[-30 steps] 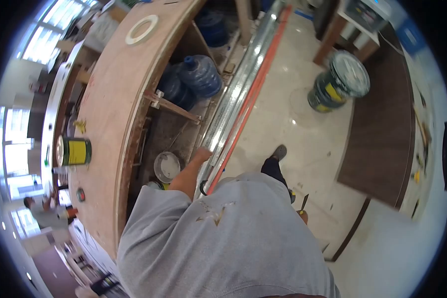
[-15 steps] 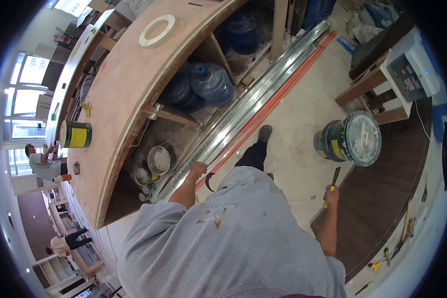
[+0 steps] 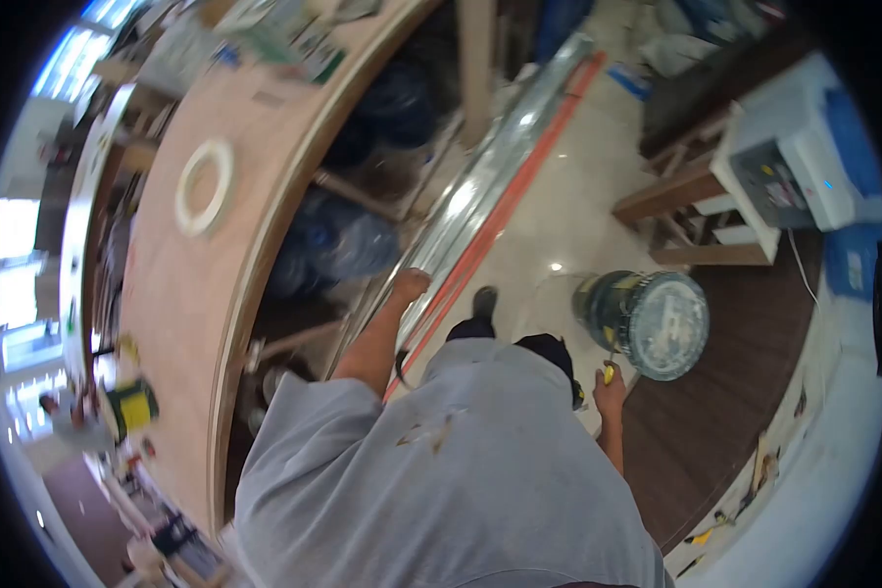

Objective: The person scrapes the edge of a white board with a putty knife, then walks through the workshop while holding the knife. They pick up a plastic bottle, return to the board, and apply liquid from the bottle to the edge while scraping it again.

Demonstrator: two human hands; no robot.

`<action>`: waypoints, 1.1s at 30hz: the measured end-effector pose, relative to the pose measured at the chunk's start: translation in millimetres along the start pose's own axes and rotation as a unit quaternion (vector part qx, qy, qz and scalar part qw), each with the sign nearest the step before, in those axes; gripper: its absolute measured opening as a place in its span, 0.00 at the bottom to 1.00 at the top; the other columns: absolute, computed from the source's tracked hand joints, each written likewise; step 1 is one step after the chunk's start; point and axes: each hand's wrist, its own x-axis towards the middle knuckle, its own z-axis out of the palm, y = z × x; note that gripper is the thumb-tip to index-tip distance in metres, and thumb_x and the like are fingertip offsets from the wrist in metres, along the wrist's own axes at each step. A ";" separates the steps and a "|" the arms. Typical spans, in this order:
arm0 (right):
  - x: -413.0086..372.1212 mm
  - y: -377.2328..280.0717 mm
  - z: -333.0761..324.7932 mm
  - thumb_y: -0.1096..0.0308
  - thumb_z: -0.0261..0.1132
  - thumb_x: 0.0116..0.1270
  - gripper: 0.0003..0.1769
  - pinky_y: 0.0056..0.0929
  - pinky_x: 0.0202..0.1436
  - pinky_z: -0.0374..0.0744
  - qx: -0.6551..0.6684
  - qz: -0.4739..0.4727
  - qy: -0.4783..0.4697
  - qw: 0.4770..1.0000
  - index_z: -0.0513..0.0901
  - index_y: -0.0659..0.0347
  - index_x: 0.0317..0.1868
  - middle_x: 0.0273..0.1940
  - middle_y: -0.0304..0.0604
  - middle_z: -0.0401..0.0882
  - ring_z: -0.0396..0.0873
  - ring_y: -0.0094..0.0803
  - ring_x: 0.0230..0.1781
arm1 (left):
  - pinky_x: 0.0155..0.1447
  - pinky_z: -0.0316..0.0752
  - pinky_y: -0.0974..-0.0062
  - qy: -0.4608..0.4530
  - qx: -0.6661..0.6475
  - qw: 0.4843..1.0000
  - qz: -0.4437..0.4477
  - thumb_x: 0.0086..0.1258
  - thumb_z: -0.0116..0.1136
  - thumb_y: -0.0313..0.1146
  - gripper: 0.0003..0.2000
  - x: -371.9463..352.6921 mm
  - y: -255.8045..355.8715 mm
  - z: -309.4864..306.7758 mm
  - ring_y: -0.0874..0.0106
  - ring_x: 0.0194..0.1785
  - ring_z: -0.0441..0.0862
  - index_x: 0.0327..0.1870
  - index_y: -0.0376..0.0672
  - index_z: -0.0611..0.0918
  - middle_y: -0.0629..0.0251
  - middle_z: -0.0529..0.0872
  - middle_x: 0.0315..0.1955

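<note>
My right hand (image 3: 611, 389) is closed around the yellow handle of a dark-bladed hand tool (image 3: 610, 373); blur hides the blade's exact kind. It is just in front of a dark green bucket (image 3: 612, 304) with a white-smeared lid, apart from it as far as I can see. My left hand (image 3: 412, 284) hangs with fingers curled, and no object shows in it. Below it in view, from this angle, lie long silvery metal profiles (image 3: 470, 196) and orange-red strips (image 3: 519, 211) on the floor. A dark curved hook-like piece (image 3: 401, 367) shows by my waist.
On the left stands a curved wooden counter (image 3: 167, 323) bearing a white ring (image 3: 205, 187) and a green-yellow bucket (image 3: 130, 407). Blue water jugs (image 3: 348, 245) sit beneath it. A water dispenser (image 3: 789, 167) rests on a wooden stand at right. Another person (image 3: 73, 421) is beyond the counter.
My view has shifted, turning slightly and moving forward. The counter and dispenser appear further left. My right hand with the tool now appears closer to the bucket, and my feet have changed position.
</note>
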 end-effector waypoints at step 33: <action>512.5 -138.5 -152.7 0.57 0.60 0.62 0.16 0.27 0.19 0.71 0.215 0.037 0.030 0.975 0.72 0.63 0.37 0.18 0.38 0.71 0.73 0.27 0.14 | 0.22 0.70 0.80 -0.010 -0.100 0.994 0.045 0.58 0.54 0.26 0.06 373.9 443.6 149.7 0.77 0.19 0.75 0.24 0.33 0.79 0.63 0.79 0.18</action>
